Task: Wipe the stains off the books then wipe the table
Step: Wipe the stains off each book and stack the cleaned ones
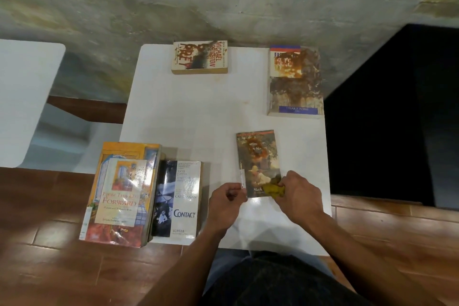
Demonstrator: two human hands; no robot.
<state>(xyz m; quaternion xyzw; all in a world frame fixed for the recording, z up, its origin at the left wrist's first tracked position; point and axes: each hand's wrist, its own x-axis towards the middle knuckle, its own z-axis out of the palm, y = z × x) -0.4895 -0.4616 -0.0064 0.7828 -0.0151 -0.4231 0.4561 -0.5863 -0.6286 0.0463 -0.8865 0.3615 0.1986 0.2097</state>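
A white table (198, 112) holds five books. The biggest, a brown-stained paperback (295, 82), lies at the far right corner. At the near left, a thick orange-covered book (119, 196) hangs partly over the table's edge, and just right of it, touching, lies a black-and-white paperback (177, 199). A cream paperback (200, 57) with a dark smear sits at the far edge, well apart from the rest. The small picture-cover book (258, 156) (it has a brownish blot across its title) lies near the front right, and both hands are on its near end. The left hand (224, 202) has its fingers curled, pinching the book's near left corner by the spine. The right hand (298, 196) is closed around a crumpled yellow cloth (273, 187), which presses on the near right part of the cover; how much of the cloth is tucked inside the fist is hard to tell.
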